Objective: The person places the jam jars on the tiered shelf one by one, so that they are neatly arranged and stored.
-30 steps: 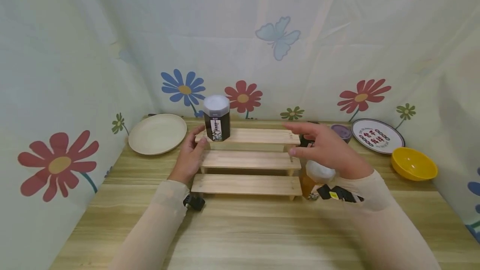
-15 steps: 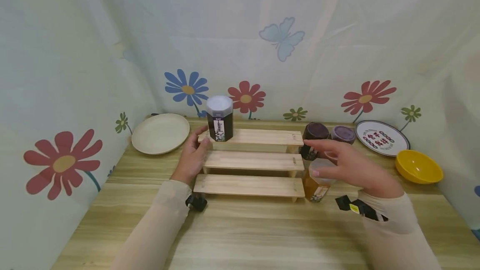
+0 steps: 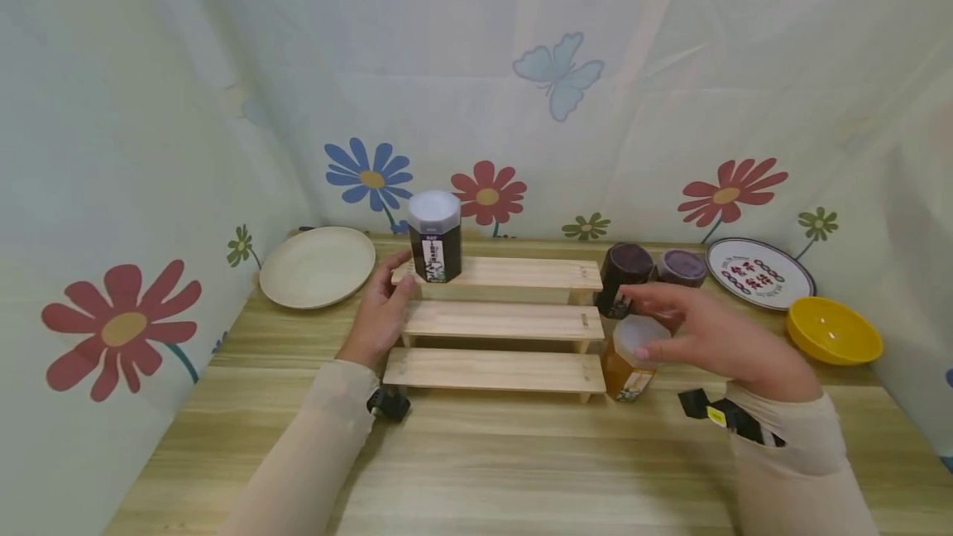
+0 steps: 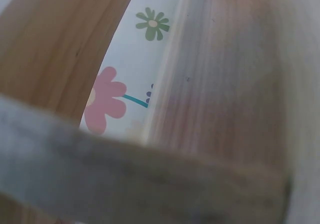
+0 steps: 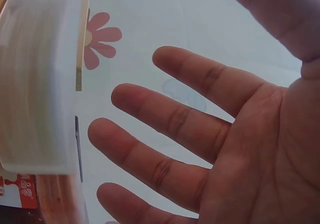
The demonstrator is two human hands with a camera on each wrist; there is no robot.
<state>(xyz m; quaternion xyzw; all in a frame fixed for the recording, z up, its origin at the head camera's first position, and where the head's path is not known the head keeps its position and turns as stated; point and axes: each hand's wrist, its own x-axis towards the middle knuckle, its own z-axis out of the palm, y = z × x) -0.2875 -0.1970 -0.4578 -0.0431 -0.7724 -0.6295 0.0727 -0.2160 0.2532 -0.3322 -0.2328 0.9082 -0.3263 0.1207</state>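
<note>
A three-tier wooden step rack (image 3: 487, 369) stands in the middle of the table. On the left end of its top tier sits a dark hexagonal jar (image 3: 437, 251) with a white lid. My left hand (image 3: 377, 313) grips the rack's left end beside that jar, thumb in front and fingers behind; the left wrist view shows rack boards close up. My right hand (image 3: 718, 337) hovers with fingers spread above and right of an amber jar (image 3: 624, 370) with a translucent white lid (image 5: 40, 84). The right wrist view shows its fingers (image 5: 165, 124) apart from that lid.
Two dark-lidded jars, one near (image 3: 628, 265) and one farther right (image 3: 681, 267), stand behind my right hand. A patterned plate (image 3: 759, 273) and a yellow bowl (image 3: 832, 331) lie at the right. A cream plate (image 3: 318, 267) lies at the back left.
My right hand has moved right and down from the rack's top right end to the amber jar, uncovering the dark jar behind. My left hand stays at the rack.
</note>
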